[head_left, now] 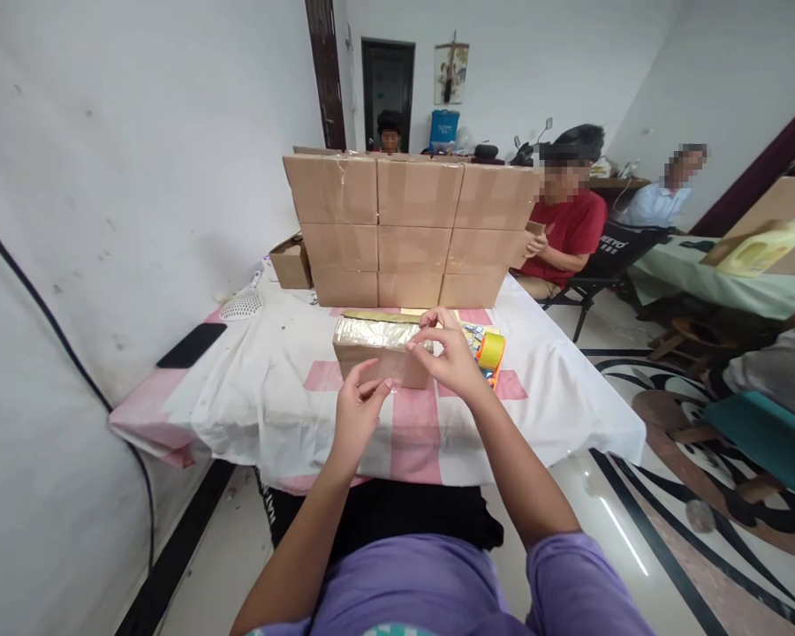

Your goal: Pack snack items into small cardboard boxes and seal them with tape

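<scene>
A small cardboard box [364, 355] with a shiny, film-like top lies on the cloth in front of me. My left hand [359, 408] is at its lower front edge, thumb and fingertips pinched together. Over the front right of the box is my right hand [449, 352], its thumb and index finger closed in a pinch. A faint clear strip that looks like packing tape [401, 364] spans the front face between both hands. Just right of my right hand sits an orange tape dispenser [492, 353] with a yellow roll, beside a printed packet, partly hidden.
Behind the box stands a wall of stacked cartons [414, 203]. An open carton [291, 262], a white perforated scoop-like thing [242, 305] and a black phone [192, 344] lie to the left. A co-worker in red [566, 230] sits beyond the table's right side.
</scene>
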Demonstrator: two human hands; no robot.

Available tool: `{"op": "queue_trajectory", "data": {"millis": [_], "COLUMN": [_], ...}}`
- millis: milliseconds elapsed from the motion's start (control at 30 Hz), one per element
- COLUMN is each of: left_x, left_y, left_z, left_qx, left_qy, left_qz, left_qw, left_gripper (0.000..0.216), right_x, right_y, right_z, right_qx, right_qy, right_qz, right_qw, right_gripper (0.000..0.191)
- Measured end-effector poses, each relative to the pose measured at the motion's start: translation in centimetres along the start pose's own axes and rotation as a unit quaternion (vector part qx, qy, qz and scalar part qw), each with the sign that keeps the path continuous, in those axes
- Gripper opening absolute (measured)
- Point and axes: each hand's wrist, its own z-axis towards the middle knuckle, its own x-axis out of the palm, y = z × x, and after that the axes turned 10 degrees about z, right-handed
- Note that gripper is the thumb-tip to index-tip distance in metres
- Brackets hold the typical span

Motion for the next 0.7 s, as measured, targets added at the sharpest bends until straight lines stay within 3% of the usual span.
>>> {"op": "queue_trajectory", "data": {"millis": [167,333,467,533,600,700], "left_x": [-0.8,-1.8,-2.0,-1.9,-1.7,-1.4], "left_y": [1.0,1.6,1.3,1.5,1.9,2.9], "left_z": [0.6,1.3,2.3,3.3,4.6,6.4], "left_qx": [-0.022,0.022,0.118,0.18,0.251,0.319], "left_qy": [-0.038,-0.09,-0.164,-0.18,-0.152,-0.062], "left_qz": [-0.02,-0.022,0.022,0.086,0.173,0.312], "left_qw": [0.999,0.995,0.979,0.963,0.94,0.893], "left_gripper": [0.061,0.048,0.039,0.039,0.041,0.042], "right_x": [-2.4,-3.5,-1.4,0.1,1.5,2.8], "right_y": [-0.1,1.1,-0.3,-2.3,-4.7,-7.6], "right_z": [3.4,6.1,7.8,8.5,9.1,9.4], "right_qx": [0.039,0.099,0.147,0.182,0.224,0.262], "right_qy": [-0.073,0.026,0.084,0.086,0.09,0.111], "right_qz": [0.084,0.155,0.212,0.154,0.065,-0.013], "right_qw": [0.993,0.983,0.962,0.967,0.968,0.959], "right_gripper": [0.029,0.035,0.031,0.029,0.028,0.023]}}
